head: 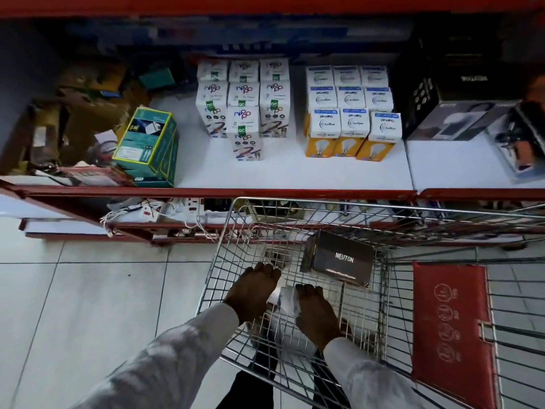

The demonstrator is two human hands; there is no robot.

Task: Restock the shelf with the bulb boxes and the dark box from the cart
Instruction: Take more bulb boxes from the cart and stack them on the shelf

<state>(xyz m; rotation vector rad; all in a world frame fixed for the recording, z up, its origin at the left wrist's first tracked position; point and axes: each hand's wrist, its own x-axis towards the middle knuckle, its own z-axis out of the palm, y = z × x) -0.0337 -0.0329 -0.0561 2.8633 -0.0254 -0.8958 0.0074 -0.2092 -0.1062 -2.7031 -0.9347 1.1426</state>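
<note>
Both my hands reach down into the wire cart (224,249). My left hand (253,290) and my right hand (317,312) close on white bulb boxes (284,298) that lie low in the basket, mostly hidden by my fingers. A dark box (339,259) marked NEUTON lies tilted in the cart just beyond my right hand. On the white shelf (295,172) stand a group of white bulb boxes (243,104) and, to their right, white and orange bulb boxes (352,119).
A green box (147,143) stands at the shelf's left, with brown cartons (88,113) behind it. Black boxes (448,113) fill the shelf's right side. The cart's red child-seat flap (451,329) is at the right. Cables and sockets (165,211) lie on the lower shelf.
</note>
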